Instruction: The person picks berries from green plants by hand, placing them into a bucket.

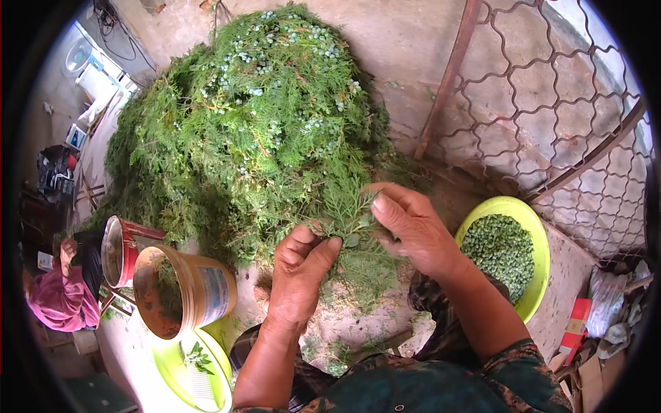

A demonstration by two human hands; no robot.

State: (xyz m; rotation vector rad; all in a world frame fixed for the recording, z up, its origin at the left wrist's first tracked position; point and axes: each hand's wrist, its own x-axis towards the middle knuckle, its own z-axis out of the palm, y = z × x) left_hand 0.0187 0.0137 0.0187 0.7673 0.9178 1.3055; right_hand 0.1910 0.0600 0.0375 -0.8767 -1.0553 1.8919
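Note:
My left hand (303,265) is closed, thumb against fingers, on the lower part of a green sprig (350,210) in front of the big pile of leafy branches (255,117). To the right of the sprig, my right hand (410,224) has its thumb and forefinger close together at the sprig's side; whether something is between them is too small to tell. Pale bluish berries show on top of the pile. On the right, a yellow-green basin (540,255) holds many small green berries (499,255).
At the left stand a tan bucket (210,292), a red bucket (129,255) and another yellow-green basin (217,354). A person in a pink top (62,296) sits at far left. A wire-mesh metal frame (447,82) leans at right, near a red box (577,320).

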